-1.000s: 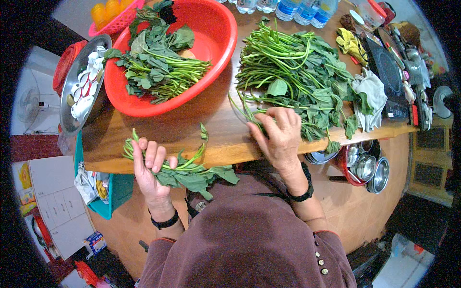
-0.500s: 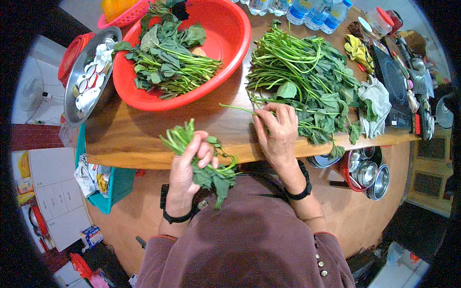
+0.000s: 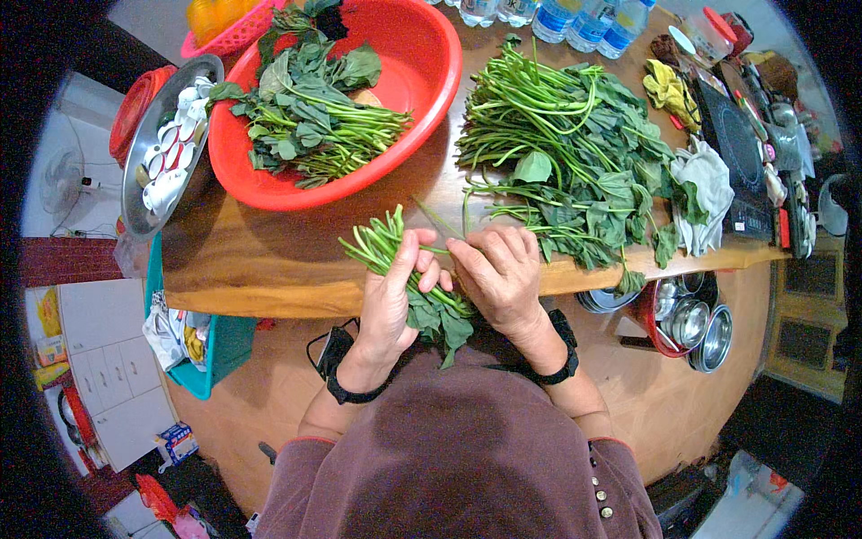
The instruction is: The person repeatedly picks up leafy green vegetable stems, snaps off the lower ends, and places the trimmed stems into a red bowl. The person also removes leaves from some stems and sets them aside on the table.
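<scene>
Both hands now met at table (image 3: 269, 269) edge; bunch lifted since half second ago. Red basin (image 3: 422, 81) beyond grip, part filled with picked greens (image 3: 314, 117). Big unsorted pile (image 3: 575, 162) right of grip, so most work looks left. Left hand (image 3: 391, 301) clenched round bunch (image 3: 404, 269), leaves hanging below. Right hand (image 3: 498, 274) pinching stems beside it.

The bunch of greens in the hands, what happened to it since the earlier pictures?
The left hand picked the small bunch of greens up off the table edge and carried it right, to the right hand, which came off the big pile of greens to meet it. Now both hands hold the bunch. The red basin and pile stayed put.
</scene>
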The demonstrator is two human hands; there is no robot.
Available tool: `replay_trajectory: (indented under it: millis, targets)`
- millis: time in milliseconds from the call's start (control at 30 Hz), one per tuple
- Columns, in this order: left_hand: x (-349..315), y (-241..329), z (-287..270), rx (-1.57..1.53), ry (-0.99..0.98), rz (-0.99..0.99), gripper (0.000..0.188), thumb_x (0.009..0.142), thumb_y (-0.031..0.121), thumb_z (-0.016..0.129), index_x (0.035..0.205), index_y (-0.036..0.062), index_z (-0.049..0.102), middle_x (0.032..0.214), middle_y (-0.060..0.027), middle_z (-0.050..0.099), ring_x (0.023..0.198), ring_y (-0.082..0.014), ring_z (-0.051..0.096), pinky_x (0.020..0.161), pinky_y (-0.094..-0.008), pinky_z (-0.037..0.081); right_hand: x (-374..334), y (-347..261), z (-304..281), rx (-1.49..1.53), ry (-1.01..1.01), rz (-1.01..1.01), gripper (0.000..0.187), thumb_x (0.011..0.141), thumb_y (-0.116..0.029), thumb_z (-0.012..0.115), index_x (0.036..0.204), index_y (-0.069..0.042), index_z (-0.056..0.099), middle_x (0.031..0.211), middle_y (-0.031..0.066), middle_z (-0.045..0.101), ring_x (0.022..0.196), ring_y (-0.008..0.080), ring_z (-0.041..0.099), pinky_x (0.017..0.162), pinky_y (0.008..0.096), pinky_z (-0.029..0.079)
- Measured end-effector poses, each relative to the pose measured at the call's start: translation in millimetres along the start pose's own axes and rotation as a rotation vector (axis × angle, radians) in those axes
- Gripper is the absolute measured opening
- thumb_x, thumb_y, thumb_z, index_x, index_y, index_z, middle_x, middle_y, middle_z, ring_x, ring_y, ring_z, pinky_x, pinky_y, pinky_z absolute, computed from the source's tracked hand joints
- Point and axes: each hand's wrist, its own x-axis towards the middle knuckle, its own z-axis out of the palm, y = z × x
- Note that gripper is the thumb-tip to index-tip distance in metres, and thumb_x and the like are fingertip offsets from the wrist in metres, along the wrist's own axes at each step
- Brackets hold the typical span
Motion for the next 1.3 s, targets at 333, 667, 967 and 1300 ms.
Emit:
replay_trajectory:
  millis: [333, 667, 967, 1300]
  targets:
    - [-35.8, 72.1, -29.2, 0.046, -0.031, 0.309, 0.030, 0.109, 0.035, 0.046, 0.090, 0.0126, 0.052, 0.087, 0.0013, 0.043, 0.078, -0.0120, 0.046, 0.077, -0.0348, 0.048, -6.8, 23.3, 6.3, -0.201, -0.065, 0.128, 0.019, 0.078, -0.014, 0.071, 0.095, -0.014, 0.064, 0.099, 0.0042, 0.058, 0.097, 0.0249, 0.057, 0.083, 0.0417, 0.041]
    - [-64.5, 102.1, -48.3, -0.119, -0.097, 0.288, 0.035, 0.113, 0.034, 0.033, 0.095, 0.0097, 0.051, 0.065, 0.0044, 0.039, 0.050, -0.0065, 0.041, 0.060, -0.0429, 0.059, -1.6, 24.5, 7.9, -0.232, -0.108, 0.181, 0.025, 0.078, -0.015, 0.079, 0.101, -0.013, 0.070, 0.103, 0.0057, 0.058, 0.099, 0.0268, 0.056, 0.083, 0.0410, 0.043]
    - [-26.9, 51.1, -39.6, -0.116, -0.018, -0.021, 0.024, 0.108, 0.025, 0.051, 0.123, 0.0095, 0.062, 0.067, 0.0070, 0.037, 0.057, -0.0056, 0.041, 0.061, -0.0334, 0.052, 0.7, 23.8, 8.0, -0.243, -0.111, 0.198, 0.019, 0.078, -0.015, 0.077, 0.094, -0.011, 0.070, 0.112, 0.0082, 0.059, 0.106, 0.0296, 0.055, 0.088, 0.0430, 0.042]
    - [-2.6, 15.3, -17.0, -0.052, 0.063, -0.086, 0.039, 0.108, 0.025, 0.051, 0.141, 0.0052, 0.050, 0.072, 0.0057, 0.037, 0.062, -0.0063, 0.044, 0.067, -0.0338, 0.055, 3.3, 8.7, -3.0, -0.028, 0.029, 0.137, 0.022, 0.074, -0.010, 0.080, 0.093, -0.011, 0.069, 0.106, 0.0072, 0.060, 0.102, 0.0305, 0.058, 0.088, 0.0441, 0.044]
